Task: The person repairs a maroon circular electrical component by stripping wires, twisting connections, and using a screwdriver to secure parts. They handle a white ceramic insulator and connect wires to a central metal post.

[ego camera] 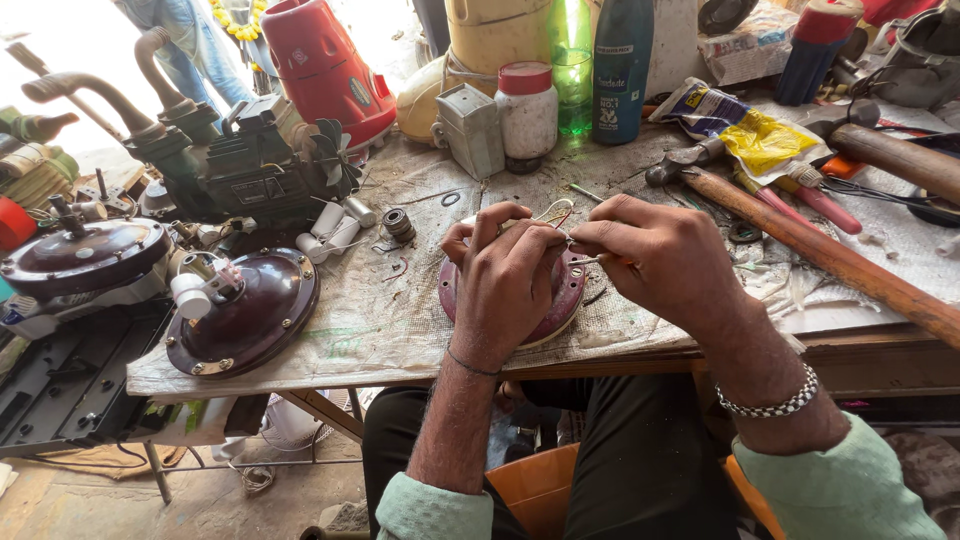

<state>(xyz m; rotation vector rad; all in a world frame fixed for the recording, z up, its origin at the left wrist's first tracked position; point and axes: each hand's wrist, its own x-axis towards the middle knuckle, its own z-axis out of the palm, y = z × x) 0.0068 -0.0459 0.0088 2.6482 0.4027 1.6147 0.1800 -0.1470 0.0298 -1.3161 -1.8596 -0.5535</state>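
A round maroon motor housing (560, 305) lies on the workbench in front of me, mostly hidden under my hands. My left hand (505, 275) rests over it, fingers pinching thin coloured wires (556, 214) that rise from the housing. My right hand (665, 260) meets the left from the right and pinches a thin metal tool or wire end (588, 262) between thumb and fingers. Both hands touch at the fingertips above the housing. A bead bracelet sits on my right wrist and a thin band on my left.
A second maroon motor cover (243, 312) lies to the left, beside a dark pump motor (250, 165). A long wooden-handled hammer (820, 250) lies on the right. Bottles, a white jar (527, 110) and a grey box (470, 128) stand at the back. The bench edge is near my lap.
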